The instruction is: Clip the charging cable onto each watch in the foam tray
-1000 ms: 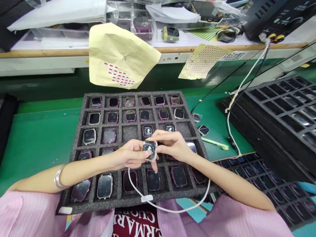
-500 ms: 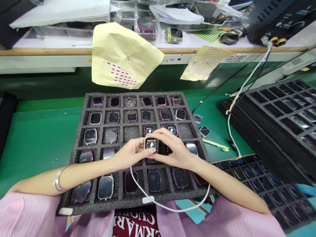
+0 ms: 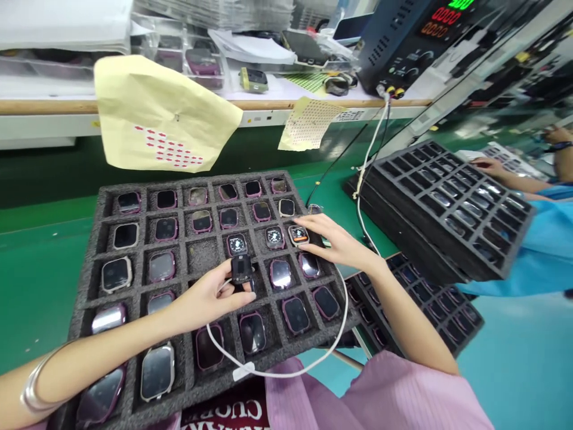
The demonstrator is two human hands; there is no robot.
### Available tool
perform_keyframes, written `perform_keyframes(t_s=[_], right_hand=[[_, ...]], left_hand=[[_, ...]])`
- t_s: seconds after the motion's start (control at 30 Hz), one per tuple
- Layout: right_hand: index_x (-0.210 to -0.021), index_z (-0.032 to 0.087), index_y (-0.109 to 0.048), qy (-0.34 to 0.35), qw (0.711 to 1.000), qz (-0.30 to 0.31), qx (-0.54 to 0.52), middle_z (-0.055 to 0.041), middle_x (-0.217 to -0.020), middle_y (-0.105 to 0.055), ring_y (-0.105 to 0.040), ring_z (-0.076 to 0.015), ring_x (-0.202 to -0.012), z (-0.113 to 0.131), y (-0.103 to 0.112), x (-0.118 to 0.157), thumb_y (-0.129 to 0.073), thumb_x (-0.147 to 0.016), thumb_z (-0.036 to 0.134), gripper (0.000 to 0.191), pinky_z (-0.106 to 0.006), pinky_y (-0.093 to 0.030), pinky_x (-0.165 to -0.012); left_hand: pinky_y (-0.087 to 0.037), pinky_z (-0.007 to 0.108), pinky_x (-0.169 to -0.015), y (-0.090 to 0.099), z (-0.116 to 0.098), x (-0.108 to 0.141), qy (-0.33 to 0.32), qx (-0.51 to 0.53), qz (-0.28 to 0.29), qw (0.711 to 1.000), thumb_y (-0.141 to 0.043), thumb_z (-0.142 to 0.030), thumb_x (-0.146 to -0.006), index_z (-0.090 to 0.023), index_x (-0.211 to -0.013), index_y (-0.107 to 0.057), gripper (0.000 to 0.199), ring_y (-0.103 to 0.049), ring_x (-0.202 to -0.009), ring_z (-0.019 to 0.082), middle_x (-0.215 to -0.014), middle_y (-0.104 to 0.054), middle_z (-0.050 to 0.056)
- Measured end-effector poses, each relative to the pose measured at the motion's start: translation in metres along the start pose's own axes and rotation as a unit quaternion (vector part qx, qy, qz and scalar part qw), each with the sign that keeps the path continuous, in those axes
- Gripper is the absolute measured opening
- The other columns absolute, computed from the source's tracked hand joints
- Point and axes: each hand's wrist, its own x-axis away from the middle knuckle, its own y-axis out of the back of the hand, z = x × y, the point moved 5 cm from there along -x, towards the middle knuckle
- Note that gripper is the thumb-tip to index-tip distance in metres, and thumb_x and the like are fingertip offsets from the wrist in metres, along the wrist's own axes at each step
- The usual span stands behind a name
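Observation:
My left hand (image 3: 219, 292) grips a small black block-shaped fixture (image 3: 242, 269), and a white cable (image 3: 286, 374) runs out from behind that hand. With thumb and fingers on its edges, my right hand (image 3: 329, 239) holds a smartwatch (image 3: 298, 235) with a lit screen at a right-hand compartment of the dark foam tray (image 3: 201, 257). Strapless smartwatches fill most compartments. Two beside the hands, a lit watch (image 3: 237, 244) and another lit watch (image 3: 274, 237), show dials; most others have dark screens.
Stacked foam trays (image 3: 447, 197) stand to the right, with another watch tray (image 3: 416, 298) lower down. A shelf (image 3: 264, 107) with yellow label sheets (image 3: 165, 119) and a power supply (image 3: 403, 48) runs behind. Another person's hand (image 3: 492, 167) is at far right.
The watch has gone from between both hands to a tray compartment at the right, in my right hand. The black fixture now shows in my left hand. The view has swung right.

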Motion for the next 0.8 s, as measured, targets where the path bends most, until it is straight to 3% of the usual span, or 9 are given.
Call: perform_keyframes(t_s=[0.1,0.2,0.27,0.43,0.57,0.7,0.8], right_hand=[[-0.126,0.02,-0.056,0.001,0.999,-0.02,0.025,-0.0144,-0.124,-0.054,-0.05,-0.0304,-0.118,0.018,0.009,0.012,-0.059,-0.09,0.028,0.037,-0.049,-0.042,-0.097],[-0.109,0.019,-0.066,-0.004,0.997,0.067,0.041,-0.0109,-0.103,-0.061,-0.059,-0.0281,-0.096,0.034,0.01,0.024,-0.066,-0.085,0.031,0.027,-0.045,-0.048,-0.085],[-0.115,0.017,-0.064,-0.024,0.992,0.112,0.045,-0.0105,-0.101,-0.059,-0.06,-0.0271,-0.092,0.036,0.006,0.031,-0.068,-0.083,0.033,0.036,-0.042,-0.05,-0.082],[-0.116,0.013,-0.062,-0.036,0.99,0.131,0.028,-0.01,-0.103,-0.056,-0.058,-0.0247,-0.096,0.031,-0.003,0.035,-0.069,-0.082,0.029,0.038,-0.037,-0.049,-0.086],[-0.11,0.011,-0.063,-0.028,0.991,0.114,0.062,-0.01,-0.102,-0.055,-0.057,-0.0248,-0.095,0.032,-0.01,0.035,-0.073,-0.075,0.021,0.038,-0.036,-0.049,-0.085],[-0.107,0.012,-0.062,-0.04,0.988,0.092,0.115,-0.0118,-0.104,-0.055,-0.057,-0.0268,-0.096,0.034,-0.014,0.037,-0.075,-0.077,0.03,0.038,-0.036,-0.049,-0.08],[-0.105,0.014,-0.061,-0.053,0.991,0.045,0.115,-0.0127,-0.11,-0.056,-0.058,-0.0278,-0.098,0.045,-0.004,0.041,-0.076,-0.077,0.035,0.039,-0.037,-0.05,-0.078]], left_hand=[[-0.043,0.023,-0.066,0.001,0.002,0.002,0.002,0.011,-0.014,1.0,-0.068,-0.032,-0.08,-0.017,-0.102,-0.054,0.029,-0.055,-0.079,0.013,-0.094,-0.061,0.004],[-0.044,0.023,-0.066,0.002,0.002,0.004,0.016,0.016,-0.016,1.0,-0.069,-0.035,-0.079,-0.017,-0.104,-0.055,0.033,-0.056,-0.079,0.013,-0.097,-0.062,0.005],[-0.044,0.022,-0.063,0.001,0.001,0.007,0.035,0.016,-0.013,0.999,-0.07,-0.037,-0.078,-0.017,-0.102,-0.056,0.034,-0.055,-0.072,0.012,-0.097,-0.063,0.005],[-0.035,0.018,-0.041,-0.019,0.002,0.021,0.104,0.01,0.006,0.994,-0.072,-0.04,-0.075,-0.017,-0.103,-0.056,0.04,-0.046,-0.051,0.006,-0.097,-0.064,0.006],[-0.029,0.016,-0.034,-0.03,0.006,0.034,0.122,-0.016,-0.027,0.992,-0.073,-0.043,-0.072,-0.017,-0.102,-0.057,0.042,-0.037,-0.042,0.002,-0.098,-0.065,0.006],[-0.028,0.016,-0.033,-0.029,0.004,0.036,0.093,-0.042,-0.05,0.994,-0.075,-0.042,-0.069,-0.017,-0.099,-0.059,0.042,-0.035,-0.037,0.001,-0.093,-0.067,0.004],[-0.029,0.016,-0.032,-0.027,0.002,0.034,0.076,-0.044,-0.045,0.995,-0.076,-0.04,-0.069,-0.015,-0.097,-0.06,0.041,-0.035,-0.035,0.0,-0.094,-0.068,0.005]])
